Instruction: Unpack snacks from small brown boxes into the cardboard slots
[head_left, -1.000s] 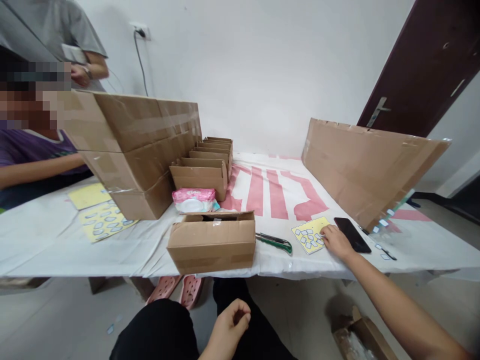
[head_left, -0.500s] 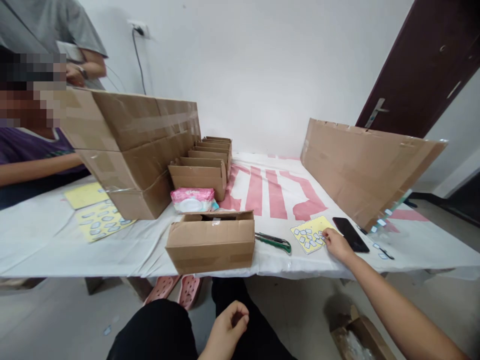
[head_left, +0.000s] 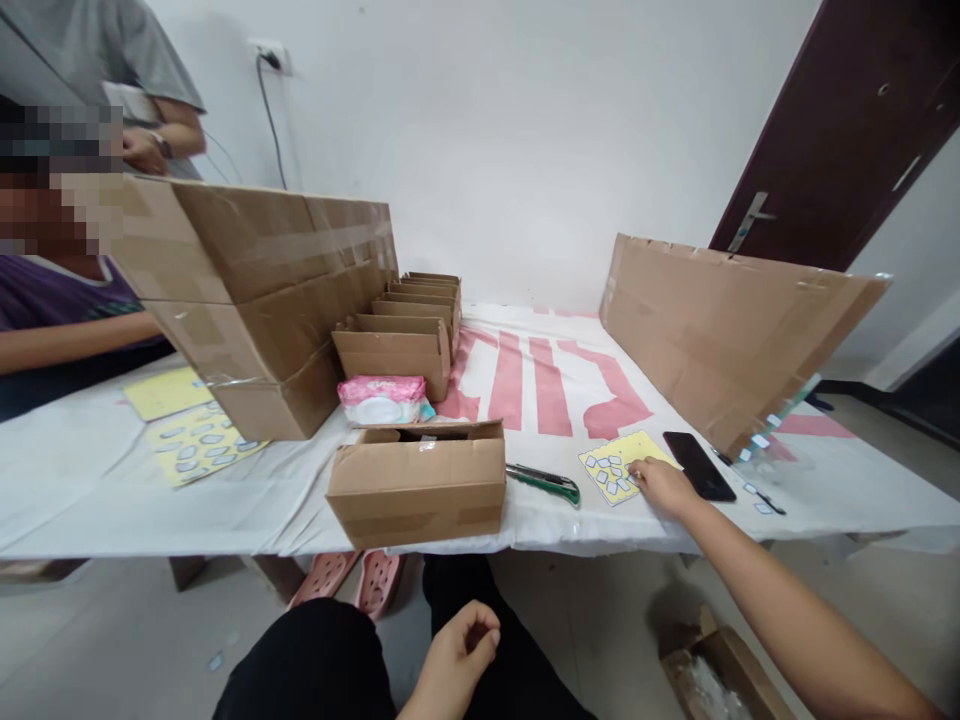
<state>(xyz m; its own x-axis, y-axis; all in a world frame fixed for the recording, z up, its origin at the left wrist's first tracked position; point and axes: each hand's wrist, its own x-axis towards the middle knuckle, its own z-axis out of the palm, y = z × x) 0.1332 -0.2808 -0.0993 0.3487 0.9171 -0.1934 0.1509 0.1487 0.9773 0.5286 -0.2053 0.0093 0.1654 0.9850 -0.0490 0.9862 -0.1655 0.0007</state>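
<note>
A: Start close to us.
B: The left hand [head_left: 459, 652] is over the dark trousers [head_left: 307, 660], its fingers loosely curled. I can't tell whether thumb and index meet.
A: And farther out?
B: On the right, the right hand [head_left: 666, 488] has its fingers drawn close together at the yellow card [head_left: 637, 445]. I can't tell whether they pinch 1 of the small white pieces [head_left: 616, 461]. The card lies on the tabletop [head_left: 562, 527], between the green cutter [head_left: 547, 484] on its left and the phone [head_left: 699, 466] on its right.
A: What might go wrong?
B: The pieces sit crowded, so a fingertip could nudge neighbours askew. The hand, low over the card's right side, might also drag it.
A: What differs from 0.5 seconds ago?
B: The left hand has stayed put; the right fingertips have shifted left over the card.
</note>
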